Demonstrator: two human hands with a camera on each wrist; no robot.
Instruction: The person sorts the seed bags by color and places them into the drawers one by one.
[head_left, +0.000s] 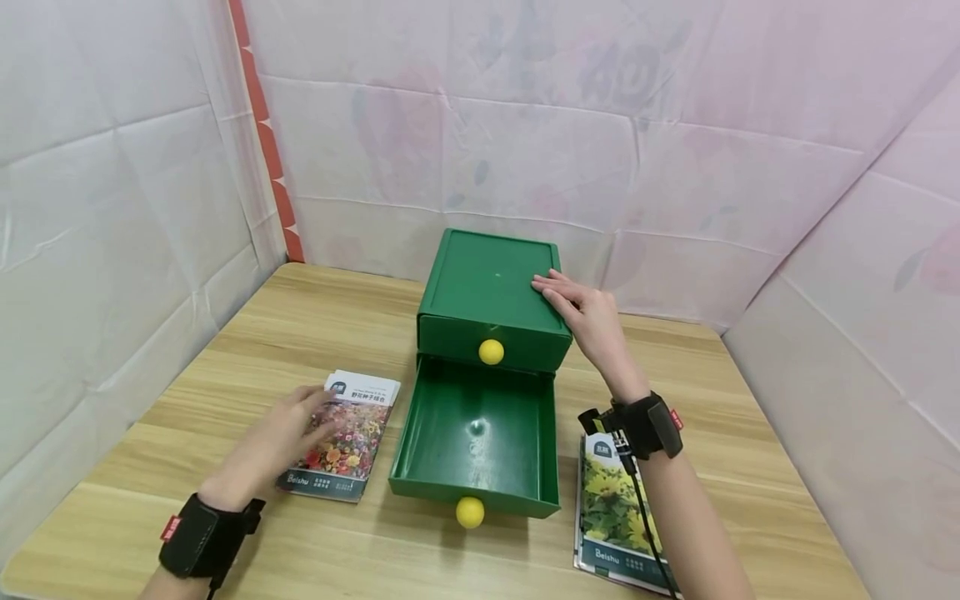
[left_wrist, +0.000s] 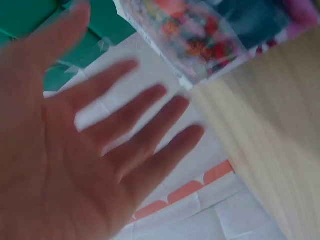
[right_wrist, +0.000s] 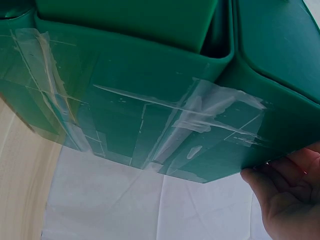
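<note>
Cabinet: I see a green plastic drawer cabinet (head_left: 487, 287), smooth, boxy; bottom drawer (head_left: 474, 433) pulled out.
Right hand (head_left: 585, 312): flat, fingers straight on cabinet's top.
Left hand (head_left: 281, 437): spread wide, over glossy seed packet (head_left: 341, 437) left of drawer.

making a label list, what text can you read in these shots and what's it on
"Belshu": bottom strip of the flower seed packet under the left hand.
"Belshu": bottom edge of the sunflower seed packet by the right forearm.
Chinese heading on the flower seed packet's white top: too small to read surely.
Red tags on both wrist straps: unreadable.
Green drawer box: no text.
</note>
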